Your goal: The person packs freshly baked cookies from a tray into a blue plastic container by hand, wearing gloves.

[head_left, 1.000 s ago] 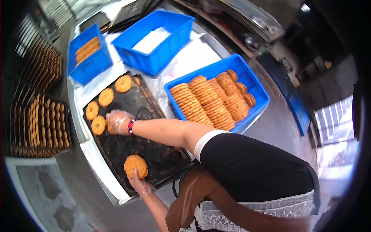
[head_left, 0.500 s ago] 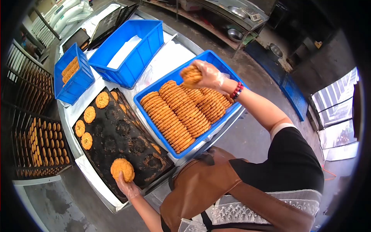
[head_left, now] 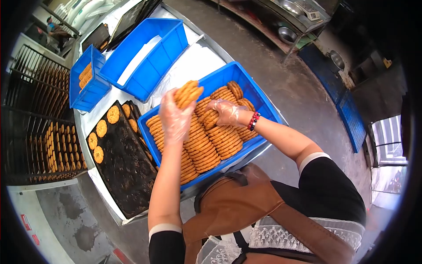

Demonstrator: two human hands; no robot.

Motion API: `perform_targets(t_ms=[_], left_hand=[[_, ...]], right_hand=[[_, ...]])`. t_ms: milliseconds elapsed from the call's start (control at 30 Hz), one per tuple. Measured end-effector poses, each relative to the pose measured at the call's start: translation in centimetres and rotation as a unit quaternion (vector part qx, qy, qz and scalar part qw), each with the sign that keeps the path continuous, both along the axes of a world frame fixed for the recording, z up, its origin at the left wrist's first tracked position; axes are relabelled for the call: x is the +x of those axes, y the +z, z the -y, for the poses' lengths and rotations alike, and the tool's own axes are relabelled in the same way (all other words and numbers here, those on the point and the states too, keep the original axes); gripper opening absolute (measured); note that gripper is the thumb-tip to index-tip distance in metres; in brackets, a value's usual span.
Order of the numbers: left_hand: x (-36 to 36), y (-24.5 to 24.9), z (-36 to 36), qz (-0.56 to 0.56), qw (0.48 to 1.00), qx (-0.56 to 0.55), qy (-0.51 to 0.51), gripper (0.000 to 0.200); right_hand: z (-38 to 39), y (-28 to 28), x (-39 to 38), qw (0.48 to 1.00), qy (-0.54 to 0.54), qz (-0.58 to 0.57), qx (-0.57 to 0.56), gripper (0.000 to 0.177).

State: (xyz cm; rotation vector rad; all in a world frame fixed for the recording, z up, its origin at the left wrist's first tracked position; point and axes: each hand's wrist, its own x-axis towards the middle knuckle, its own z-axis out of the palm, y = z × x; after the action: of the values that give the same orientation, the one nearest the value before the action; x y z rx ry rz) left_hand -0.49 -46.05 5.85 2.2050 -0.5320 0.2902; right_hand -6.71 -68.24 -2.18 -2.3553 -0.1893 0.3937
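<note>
My left hand (head_left: pixel 175 118), in a clear plastic glove, holds a short stack of round golden cookies (head_left: pixel 189 93) above the blue crate (head_left: pixel 260 97). My gloved right hand (head_left: pixel 227 113) is inside that crate, its fingers closed around a few cookies (head_left: pixel 209 118) on top of the rows. Packed rows of cookies (head_left: pixel 201 150) stand on edge in the crate. Left of it lies a dark baking tray (head_left: pixel 125 169) with several flat cookies (head_left: pixel 113 115) along its far left edge.
Behind are a larger blue crate (head_left: pixel 169 48) with white paper inside and a smaller one (head_left: pixel 90 99) holding cookies. Racks (head_left: pixel 57 147) of loaded trays stand at left. A metal shelf (head_left: pixel 285 26) with bowls is at the back right. Someone sits far left.
My left hand has risen from the baking tray to above the crate with its cookies. My right hand has lowered its cookies into the crate. The view has shifted slightly.
</note>
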Motion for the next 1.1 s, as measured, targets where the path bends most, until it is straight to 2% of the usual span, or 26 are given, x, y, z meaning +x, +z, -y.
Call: perform_targets(t_ms=[33, 67, 100, 133, 167, 200, 233, 267, 300, 333, 400, 433, 467, 533, 567, 600, 667, 700, 767, 833, 900, 967, 1000, 1033, 1100], left_hand=[[0.1, -0.9, 1.3, 0.000, 1.000, 0.004, 0.004, 0.056], [0.1, -1.7, 2.4, 0.015, 0.998, 0.059, -0.018, 0.057], [0.2, -2.5, 3.2, 0.029, 0.992, 0.113, -0.041, 0.058], [0.2, -3.2, 3.7, 0.029, 0.992, 0.117, -0.040, 0.058], [0.0, -4.0, 3.9, -0.006, 0.989, 0.135, -0.053, 0.058], [-0.2, -4.6, 4.1, -0.042, 0.985, 0.153, -0.065, 0.057], [-0.4, -5.2, 4.1, -0.062, 0.980, 0.182, -0.059, 0.056], [-0.4, -5.8, 4.1, -0.064, 0.978, 0.187, -0.061, 0.056], [-0.3, -6.0, 4.2, -0.077, 0.978, 0.184, -0.064, 0.056], [-0.2, -6.1, 4.2, -0.089, 0.977, 0.180, -0.068, 0.056], [0.1, -5.4, 4.3, -0.128, 0.973, 0.176, -0.082, 0.056], [0.2, -5.4, 4.3, -0.148, 0.969, 0.176, -0.089, 0.056], [0.3, -5.6, 4.4, -0.169, 0.965, 0.177, -0.095, 0.057], [0.1, -5.3, 4.5, -0.183, 0.958, 0.198, -0.095, 0.059], [0.0, -5.2, 4.6, -0.196, 0.952, 0.215, -0.094, 0.062], [0.0, -5.3, 4.5, -0.197, 0.952, 0.216, -0.093, 0.062], [0.0, -5.6, 3.9, -0.180, 0.937, 0.269, -0.133, 0.072], [-0.2, -5.3, 3.9, -0.182, 0.936, 0.270, -0.131, 0.072], [-0.4, -4.8, 4.3, -0.195, 0.905, 0.346, -0.151, 0.084], [-0.1, -4.6, 4.3, -0.194, 0.902, 0.351, -0.162, 0.083], [0.6, -4.1, 4.6, -0.195, 0.898, 0.354, -0.176, 0.083], [1.3, -3.0, 5.4, -0.303, 0.881, 0.336, -0.140, 0.081], [1.1, -3.0, 5.4, -0.303, 0.881, 0.335, -0.141, 0.081], [1.2, -2.8, 5.5, -0.283, 0.881, 0.347, -0.154, 0.079], [1.1, -3.5, 5.3, -0.236, 0.892, 0.349, -0.165, 0.073]], right_hand=[[0.2, -0.5, 0.3, 0.999, 0.023, 0.026, -0.010, 0.065], [0.6, -1.0, 0.2, 0.999, 0.026, 0.026, -0.007, 0.065], [0.7, -1.2, -0.2, 0.998, 0.022, 0.044, 0.034, 0.063], [0.4, 0.2, -0.7, 0.995, 0.017, 0.063, 0.074, 0.061], [0.5, 1.6, -1.7, 0.981, -0.083, -0.095, 0.147, 0.050], [0.9, 1.2, -2.1, 0.980, -0.084, -0.096, 0.152, 0.050], [1.2, 0.3, -2.4, 0.940, -0.148, -0.131, 0.279, 0.043], [1.5, -0.9, -2.8, 0.878, -0.209, -0.164, 0.399, 0.036], [1.6, -3.9, -2.9, 0.827, -0.249, -0.139, 0.485, 0.024], [1.6, -6.0, -2.8, 0.824, -0.252, -0.140, 0.488, 0.024], [1.7, -8.2, -2.6, 0.737, -0.411, -0.101, 0.527, 0.022], [1.1, -4.3, -2.6, 0.710, -0.503, -0.171, 0.462, 0.033], [0.7, -5.0, -2.2, 0.708, -0.504, -0.173, 0.464, 0.033], [0.0, -8.5, -1.1, 0.652, -0.498, -0.191, 0.539, 0.055], [-0.6, -11.9, -0.3, 0.654, -0.490, -0.173, 0.549, 0.075], [-0.8, -10.5, -0.3, 0.653, -0.490, -0.175, 0.550, 0.075], [-0.7, -4.2, -0.9, 0.707, -0.445, -0.287, 0.468, 0.090], [-0.8, -2.8, -1.2, 0.781, -0.394, -0.266, 0.404, 0.098], [-0.6, -2.6, -1.2, 0.776, -0.382, -0.268, 0.424, 0.100], [-0.5, -0.4, -1.2, 0.771, -0.372, -0.268, 0.442, 0.101], [-1.0, 3.2, -1.2, 0.774, -0.393, -0.340, 0.361, 0.099], [-0.9, 3.3, -1.5, 0.772, -0.395, -0.340, 0.364, 0.098], [-0.8, 3.4, -1.5, 0.771, -0.394, -0.338, 0.369, 0.097], [-0.5, 0.1, -1.2, 0.798, -0.377, -0.346, 0.318, 0.098], [-0.4, -3.4, -1.6, 0.811, -0.376, -0.295, 0.337, 0.098]])
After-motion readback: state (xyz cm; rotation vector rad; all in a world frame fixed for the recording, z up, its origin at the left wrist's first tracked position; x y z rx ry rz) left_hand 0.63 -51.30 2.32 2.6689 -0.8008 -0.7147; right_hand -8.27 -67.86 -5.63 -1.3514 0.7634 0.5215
